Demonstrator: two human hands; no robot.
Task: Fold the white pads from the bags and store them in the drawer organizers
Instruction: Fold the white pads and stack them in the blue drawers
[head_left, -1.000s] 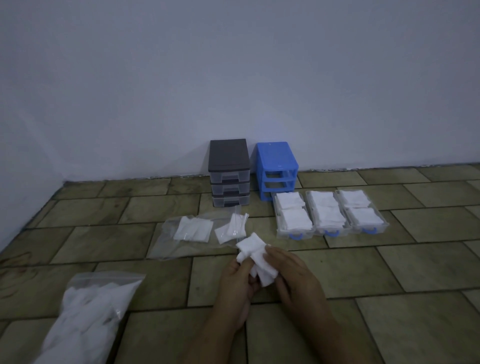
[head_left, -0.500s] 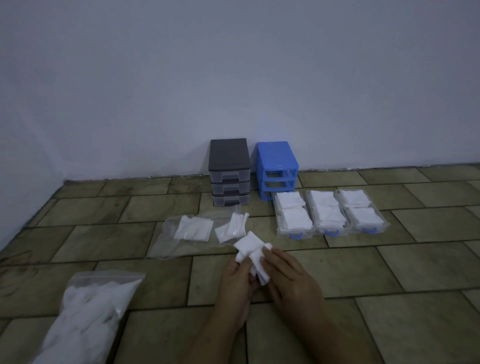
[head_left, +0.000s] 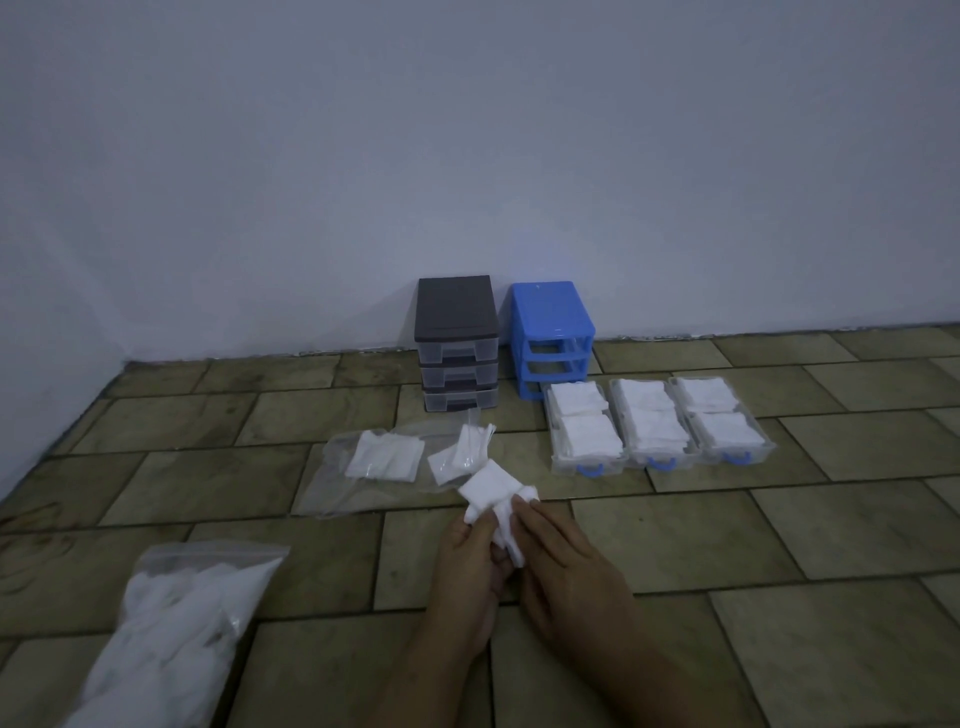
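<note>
Two bare hands meet low in the middle, just above the greenish-brown tiled floor (head_left: 675, 530). The left hand (head_left: 467, 566) and the right hand (head_left: 566, 571) both hold one soft white pad (head_left: 491, 491). The fingers of each hand curl around the lower part of the pad and pinch it. The top of the pad sticks up above the fingertips and looks half folded.

Just behind the hands lies a flat clear plastic bag (head_left: 332, 483) with a few white pads inside it. Another small white pad (head_left: 457, 460) lies at the bag's right end, close to the held pad.

At the bottom left sits a fat clear zip bag stuffed with white pads (head_left: 171, 623).

Against the pale wall (head_left: 467, 156) stands a dark grey drawer box with three clear drawers (head_left: 457, 343). All three drawers are pushed in. Right beside it stands a blue plastic drawer frame (head_left: 550, 338) with its slots open.

In front of the blue frame, three clear drawers with blue handles (head_left: 660, 431) sit side by side on the floor, touching. Each one is filled with neat folded white pads
</note>
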